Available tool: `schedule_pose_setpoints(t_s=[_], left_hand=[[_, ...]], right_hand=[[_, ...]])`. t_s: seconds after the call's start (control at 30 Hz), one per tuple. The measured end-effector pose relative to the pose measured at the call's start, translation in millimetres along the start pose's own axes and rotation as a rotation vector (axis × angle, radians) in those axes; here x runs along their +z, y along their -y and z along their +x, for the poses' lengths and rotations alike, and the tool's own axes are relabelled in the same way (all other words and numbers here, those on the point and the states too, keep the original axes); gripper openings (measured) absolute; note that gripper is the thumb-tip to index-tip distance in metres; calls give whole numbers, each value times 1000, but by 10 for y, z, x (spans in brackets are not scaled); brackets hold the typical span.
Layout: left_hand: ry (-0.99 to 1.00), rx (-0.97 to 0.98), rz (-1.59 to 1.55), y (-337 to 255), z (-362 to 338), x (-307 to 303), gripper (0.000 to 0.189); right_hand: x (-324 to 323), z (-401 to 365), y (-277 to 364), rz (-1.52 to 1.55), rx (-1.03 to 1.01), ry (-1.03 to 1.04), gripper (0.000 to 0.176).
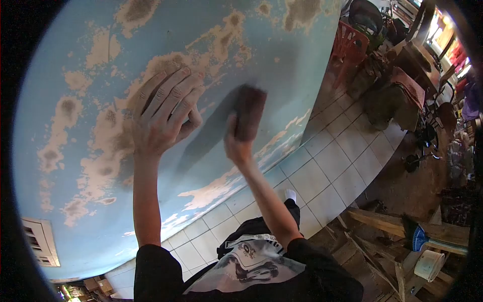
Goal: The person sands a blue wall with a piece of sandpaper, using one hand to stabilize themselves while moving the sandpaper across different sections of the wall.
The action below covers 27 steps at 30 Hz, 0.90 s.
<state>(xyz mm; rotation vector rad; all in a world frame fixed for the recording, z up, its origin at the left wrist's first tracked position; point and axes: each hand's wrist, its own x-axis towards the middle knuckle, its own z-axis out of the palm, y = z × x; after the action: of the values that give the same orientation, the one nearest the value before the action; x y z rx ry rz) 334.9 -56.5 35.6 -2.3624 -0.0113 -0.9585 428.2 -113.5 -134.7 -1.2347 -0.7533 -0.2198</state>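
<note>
A light blue wall (pixel 276 65) with rough beige and grey bare patches fills the left and middle of the view. My left hand (pixel 163 113) lies against it over one of these patches, fingers stretched out and the back of the hand looking dusty. To its right, my right hand (pixel 236 146) grips a dark reddish-brown sanding block (pixel 251 113), thumb along its left side. The block is slightly blurred and its shadow falls on the wall to the left. Most of the right fingers are hidden behind the block.
White tiles (pixel 327 126) run along the foot of the wall. Red plastic chairs (pixel 347 48) and piled items stand at the upper right. Wooden beams (pixel 382 221), a blue brush (pixel 418 237) and a white container (pixel 429 266) are at the lower right. A white vent (pixel 43 244) is set at lower left.
</note>
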Motion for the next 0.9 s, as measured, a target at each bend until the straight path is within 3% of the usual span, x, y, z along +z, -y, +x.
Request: schedule_pose_setpoints(t_s=[0.07, 0.17, 0.23, 0.37, 0.5, 0.57, 0.63, 0.7, 0.73, 0.9], left_hand=[[23, 6, 0, 11, 11, -16, 32], [6, -13, 3, 1, 13, -4, 32], [11, -12, 8, 13, 51, -1, 32], [14, -20, 2, 1, 9, 1, 31], [-43, -31, -6, 0, 17, 15, 31], [-32, -23, -8, 1, 3, 15, 31], [-27, -29, -5, -4, 0, 7, 30], [-29, -26, -6, 0, 17, 10, 30], [-36, -11, -4, 9, 24, 6, 30], [-30, -8, 8, 10, 17, -3, 29]], right_hand=[[18, 159, -139, 106, 1, -65, 51], [-12, 84, -213, 156, 241, -11, 49], [-120, -158, 21, -10, -58, 45, 44], [-375, 62, 148, -208, -97, 70, 39], [-493, 257, 193, -136, -124, 38, 38], [-480, 308, 197, -3, -22, -148, 38], [-419, 265, 125, 22, -46, -81, 46], [-314, 205, 162, -323, -208, 184, 57], [-282, 186, 140, -88, -244, 182, 67], [-335, 454, 25, -222, -221, 1, 62]])
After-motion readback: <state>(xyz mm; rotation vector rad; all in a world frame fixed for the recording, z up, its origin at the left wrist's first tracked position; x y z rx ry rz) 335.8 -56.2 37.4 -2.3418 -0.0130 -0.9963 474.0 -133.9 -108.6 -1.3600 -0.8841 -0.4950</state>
